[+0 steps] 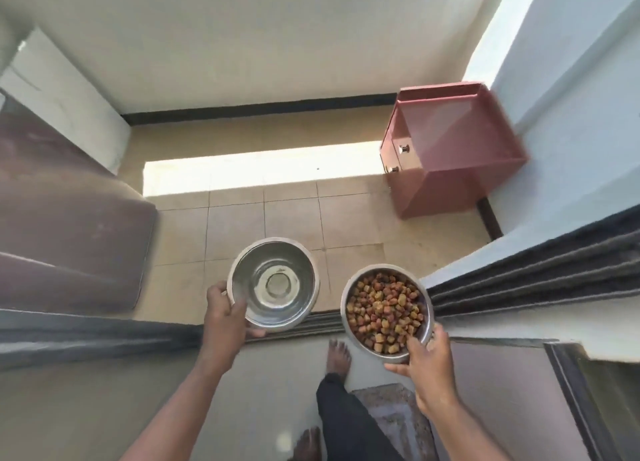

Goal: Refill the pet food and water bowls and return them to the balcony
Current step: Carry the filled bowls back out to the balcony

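Observation:
My left hand (227, 316) grips the near rim of a steel water bowl (273, 284), which looks filled with clear water. In my right hand (427, 363) is a second steel bowl (386, 310), held by its near edge and heaped with brown and yellow kibble. Both bowls hang level in the air above the dark sliding-door track (304, 322), side by side and a little apart. The tiled balcony floor (242, 228) lies just beyond them.
A red-brown cabinet (450, 148) with two metal knobs stands in the balcony's far right corner. A dusty purple cushion (69, 218) lies along the left. My bare feet (337, 355) stand at the threshold beside a small doormat (391, 415). A sunlit strip crosses the far tiles.

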### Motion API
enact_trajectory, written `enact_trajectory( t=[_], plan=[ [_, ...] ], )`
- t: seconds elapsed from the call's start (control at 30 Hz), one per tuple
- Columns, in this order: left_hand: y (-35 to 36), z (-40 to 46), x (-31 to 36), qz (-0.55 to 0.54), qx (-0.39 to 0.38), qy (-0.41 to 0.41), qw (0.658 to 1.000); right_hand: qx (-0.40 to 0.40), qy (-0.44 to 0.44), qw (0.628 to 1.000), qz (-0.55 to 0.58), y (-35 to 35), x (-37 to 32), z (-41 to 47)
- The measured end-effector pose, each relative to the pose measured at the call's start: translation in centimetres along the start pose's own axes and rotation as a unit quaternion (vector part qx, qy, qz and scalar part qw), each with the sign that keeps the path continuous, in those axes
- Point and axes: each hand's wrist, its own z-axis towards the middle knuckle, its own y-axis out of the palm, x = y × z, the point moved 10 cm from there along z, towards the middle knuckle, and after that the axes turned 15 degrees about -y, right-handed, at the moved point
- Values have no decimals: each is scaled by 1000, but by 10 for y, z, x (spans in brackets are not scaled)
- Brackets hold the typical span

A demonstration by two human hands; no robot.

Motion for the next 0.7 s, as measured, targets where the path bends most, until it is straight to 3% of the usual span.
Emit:
enact_trajectory(
  t=[0.2, 0.7],
  plan=[
    [26, 127, -33, 2, 43, -39, 998, -36, 34, 999, -5, 80, 67, 122],
    [166, 478, -214, -22, 53, -69, 996, -40, 68, 997, 0, 230, 349, 409]
  ],
)
